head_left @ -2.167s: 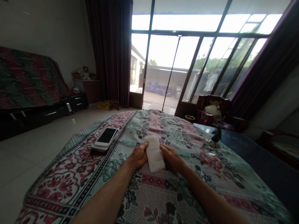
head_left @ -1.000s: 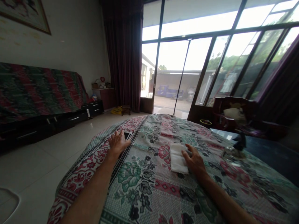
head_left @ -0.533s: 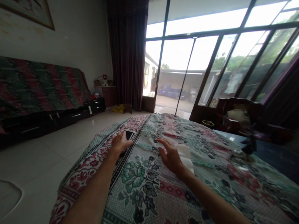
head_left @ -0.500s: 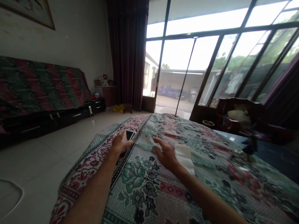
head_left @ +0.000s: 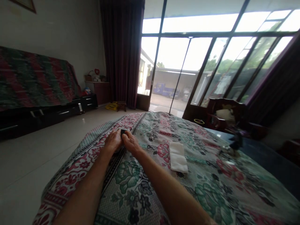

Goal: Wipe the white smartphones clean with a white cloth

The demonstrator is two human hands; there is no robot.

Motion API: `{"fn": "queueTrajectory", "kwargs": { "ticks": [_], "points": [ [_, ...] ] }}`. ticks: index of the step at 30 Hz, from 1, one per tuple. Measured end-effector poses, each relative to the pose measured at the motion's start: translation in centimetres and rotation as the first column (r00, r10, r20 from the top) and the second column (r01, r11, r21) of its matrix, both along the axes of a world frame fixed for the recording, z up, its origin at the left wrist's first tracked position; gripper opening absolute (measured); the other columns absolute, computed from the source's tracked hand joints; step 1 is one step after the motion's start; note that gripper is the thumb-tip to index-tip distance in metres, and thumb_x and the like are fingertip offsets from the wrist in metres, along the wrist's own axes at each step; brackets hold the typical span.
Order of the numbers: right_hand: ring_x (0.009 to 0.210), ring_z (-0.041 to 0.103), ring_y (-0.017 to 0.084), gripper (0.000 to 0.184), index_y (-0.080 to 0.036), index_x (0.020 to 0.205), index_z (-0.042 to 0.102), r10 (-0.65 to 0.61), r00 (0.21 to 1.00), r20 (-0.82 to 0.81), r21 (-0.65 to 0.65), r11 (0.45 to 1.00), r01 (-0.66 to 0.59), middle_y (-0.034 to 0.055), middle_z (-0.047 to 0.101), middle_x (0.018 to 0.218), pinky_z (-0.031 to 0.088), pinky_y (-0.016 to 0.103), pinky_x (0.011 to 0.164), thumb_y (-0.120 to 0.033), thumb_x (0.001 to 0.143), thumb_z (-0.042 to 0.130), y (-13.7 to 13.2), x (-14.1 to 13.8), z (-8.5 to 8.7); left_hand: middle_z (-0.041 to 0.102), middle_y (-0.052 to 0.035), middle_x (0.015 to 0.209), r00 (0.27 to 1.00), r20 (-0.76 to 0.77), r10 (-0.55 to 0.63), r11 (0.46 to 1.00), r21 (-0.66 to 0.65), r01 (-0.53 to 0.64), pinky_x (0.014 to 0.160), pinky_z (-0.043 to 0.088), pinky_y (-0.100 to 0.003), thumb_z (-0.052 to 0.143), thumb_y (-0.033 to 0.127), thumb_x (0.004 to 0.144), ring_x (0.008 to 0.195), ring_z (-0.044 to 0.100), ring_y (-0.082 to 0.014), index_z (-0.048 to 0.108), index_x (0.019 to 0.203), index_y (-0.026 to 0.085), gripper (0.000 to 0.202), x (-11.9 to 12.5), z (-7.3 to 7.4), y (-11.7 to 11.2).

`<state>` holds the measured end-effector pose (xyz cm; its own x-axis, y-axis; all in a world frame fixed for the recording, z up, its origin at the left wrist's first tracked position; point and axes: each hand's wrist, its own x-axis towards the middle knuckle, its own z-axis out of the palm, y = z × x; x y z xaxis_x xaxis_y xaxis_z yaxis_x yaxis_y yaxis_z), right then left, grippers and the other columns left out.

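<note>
Two hands, left (head_left: 112, 142) and right (head_left: 130, 142), around probable phone (head_left: 122, 132).

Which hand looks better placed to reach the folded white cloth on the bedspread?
Probably the right hand: it is nearer the folded white cloth, while the left hand sits on the far side of the phone.

Legible text: none. Item by item, you had a phone (head_left: 122, 132) showing no readable marks, a folded white cloth (head_left: 178, 157) with no lettering, and a flowered bedspread (head_left: 211, 193) bearing only pattern, no words.
</note>
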<state>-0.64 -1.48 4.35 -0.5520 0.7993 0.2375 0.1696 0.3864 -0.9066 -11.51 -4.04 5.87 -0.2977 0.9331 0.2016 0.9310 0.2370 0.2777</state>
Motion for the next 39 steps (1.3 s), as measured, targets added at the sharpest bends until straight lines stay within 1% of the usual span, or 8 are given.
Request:
{"fn": "queueTrajectory", "kwargs": {
  "ticks": [3,11,14,18,23,25,31,39],
  "points": [
    [0.109,0.057,0.032,0.041,-0.016,0.12,0.061,-0.186,0.981,0.058,-0.058,0.98,0.189,0.0084,0.067,0.109,0.04,0.045,0.096,-0.035,0.088,0.045,-0.3,-0.6,0.4,0.061,-0.0143,0.128,0.999,-0.018,-0.028,0.999,0.015,0.028,0.097,0.042,-0.034,0.043,0.021,0.086,0.121,0.054,-0.0273,0.054,0.125,0.014,0.04,0.0,-0.2,-0.1],
    [0.113,0.056,0.025,0.044,-0.02,0.126,0.059,-0.275,0.951,-0.142,-0.208,0.947,0.243,0.0068,0.062,0.123,0.042,0.038,0.098,-0.033,0.085,0.051,-1.3,1.9,1.9,0.065,-0.0132,0.12,0.996,-0.017,-0.09,0.988,0.124,0.091,0.09,0.046,-0.035,0.056,0.032,0.079,0.111,0.059,-0.0306,0.054,0.124,0.016,0.048,2.2,2.2,-0.3],
    [0.106,0.059,0.025,0.043,-0.021,0.125,0.059,-0.269,0.957,-0.111,-0.113,0.96,0.256,0.0065,0.064,0.119,0.045,0.039,0.094,-0.031,0.083,0.053,-1.6,6.6,2.5,0.069,-0.0131,0.11,0.982,0.094,-0.165,0.982,0.105,0.155,0.085,0.047,-0.036,0.058,0.037,0.077,0.104,0.063,-0.0317,0.055,0.126,0.017,0.054,5.2,2.5,-0.4],
    [0.09,0.062,0.024,0.042,-0.022,0.121,0.062,-0.328,0.944,0.043,0.062,0.944,0.325,0.007,0.069,0.102,0.048,0.04,0.084,-0.03,0.081,0.055,-1.2,15.8,3.2,0.072,-0.0093,0.099,0.882,0.353,-0.312,0.95,0.092,0.299,0.081,0.047,-0.035,0.069,0.032,0.065,0.095,0.065,-0.031,0.058,0.126,0.021,0.064,9.5,0.8,-0.8],
    [0.096,0.06,0.027,0.018,-0.023,0.087,0.072,-0.688,0.695,0.206,0.332,0.718,0.612,0.0094,0.068,0.099,0.042,0.041,0.091,-0.029,0.073,0.063,-0.1,26.2,2.5,0.07,-0.0094,0.1,0.757,0.444,-0.48,0.877,0.215,0.43,0.087,0.044,-0.036,0.069,0.019,0.058,0.1,0.062,-0.032,0.068,0.101,0.024,0.044,13.5,-1.5,-1.2],
    [0.093,0.06,0.028,0.013,-0.024,0.067,0.069,-0.713,0.639,0.288,0.33,0.7,0.633,0.0086,0.068,0.082,0.042,0.041,0.089,-0.034,0.073,0.064,0.1,28.3,1.3,0.068,-0.0105,0.105,0.784,0.363,-0.504,0.864,0.202,0.462,0.091,0.042,-0.036,0.066,0.02,0.061,0.104,0.06,-0.0315,0.067,0.102,0.024,0.041,14.6,-1.8,-1.0],
    [0.098,0.056,0.03,0.025,-0.024,0.052,0.061,-0.746,0.614,0.26,0.319,0.666,0.674,0.0089,0.063,0.079,0.038,0.043,0.09,-0.042,0.067,0.069,0.0,28.2,-1.5,0.063,-0.0151,0.113,0.789,0.361,-0.497,0.867,0.24,0.437,0.102,0.035,-0.042,0.068,0.022,0.061,0.115,0.052,-0.0359,0.062,0.106,0.02,0.045,17.4,-2.4,-0.1],
    [0.102,0.059,0.026,0.008,-0.02,0.071,0.066,-0.746,0.585,0.319,0.265,0.663,0.7,0.0082,0.068,0.1,0.044,0.036,0.088,-0.025,0.068,0.061,-0.5,26.6,-1.2,0.048,-0.0227,0.135,0.811,0.111,-0.574,0.813,0.2,0.547,0.106,0.034,-0.051,0.06,0.043,0.073,0.128,0.041,-0.0398,0.041,0.136,0.009,0.074,18.5,-3.6,0.3]
  ]
}}
